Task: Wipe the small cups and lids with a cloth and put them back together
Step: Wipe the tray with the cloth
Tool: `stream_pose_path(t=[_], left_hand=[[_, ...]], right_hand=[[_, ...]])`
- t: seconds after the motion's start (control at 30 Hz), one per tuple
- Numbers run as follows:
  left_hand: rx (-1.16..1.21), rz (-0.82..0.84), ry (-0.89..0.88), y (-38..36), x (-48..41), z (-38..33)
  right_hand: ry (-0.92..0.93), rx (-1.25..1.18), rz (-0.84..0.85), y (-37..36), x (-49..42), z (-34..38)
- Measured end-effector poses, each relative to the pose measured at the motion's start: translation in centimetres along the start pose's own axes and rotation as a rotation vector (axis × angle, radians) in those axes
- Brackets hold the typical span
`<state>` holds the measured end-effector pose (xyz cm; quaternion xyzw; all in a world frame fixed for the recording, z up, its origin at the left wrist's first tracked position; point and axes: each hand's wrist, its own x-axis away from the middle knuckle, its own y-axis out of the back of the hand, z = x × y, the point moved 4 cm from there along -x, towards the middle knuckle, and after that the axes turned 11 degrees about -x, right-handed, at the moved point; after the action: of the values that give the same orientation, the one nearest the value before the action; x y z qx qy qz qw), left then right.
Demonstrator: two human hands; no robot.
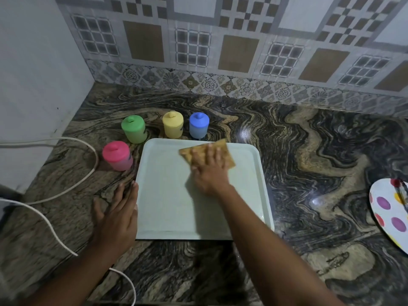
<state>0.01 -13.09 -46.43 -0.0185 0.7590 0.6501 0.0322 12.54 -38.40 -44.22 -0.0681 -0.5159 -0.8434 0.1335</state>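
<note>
Several small lidded cups stand on the counter beyond the pale tray (163,208): a pink cup (117,156) at the left, a green cup (134,129), a yellow cup (172,124) and a blue cup (199,125). Each has its lid on. My right hand (209,168) lies flat with straight fingers on a tan cloth (223,149), pressing it onto the far part of the tray. My left hand (117,215) rests flat on the counter against the tray's left rim, fingers straight.
A white cable (88,173) loops over the counter at the left. A spotted plate (388,215) with a utensil on it lies at the right edge. Tiled wall runs behind the marbled counter.
</note>
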Motion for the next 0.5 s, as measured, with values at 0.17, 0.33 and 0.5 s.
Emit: stream_pose_path(t=[0.17, 0.33, 0.5], left_hand=[[-0.012, 0.003, -0.004, 0.1, 0.0, 0.0], [-0.004, 0.005, -0.005, 0.3, 0.0, -0.3], [-0.010, 0.024, -0.022, 0.2, -0.1, -0.1]], right_hand=[[0.341, 0.069, 0.127, -6.3, 6.2, 8.1], [0.312, -0.031, 0.209, -5.3, 14.8, 2.7], [-0.042, -0.002, 0.071, 0.2, 15.3, -7.5]])
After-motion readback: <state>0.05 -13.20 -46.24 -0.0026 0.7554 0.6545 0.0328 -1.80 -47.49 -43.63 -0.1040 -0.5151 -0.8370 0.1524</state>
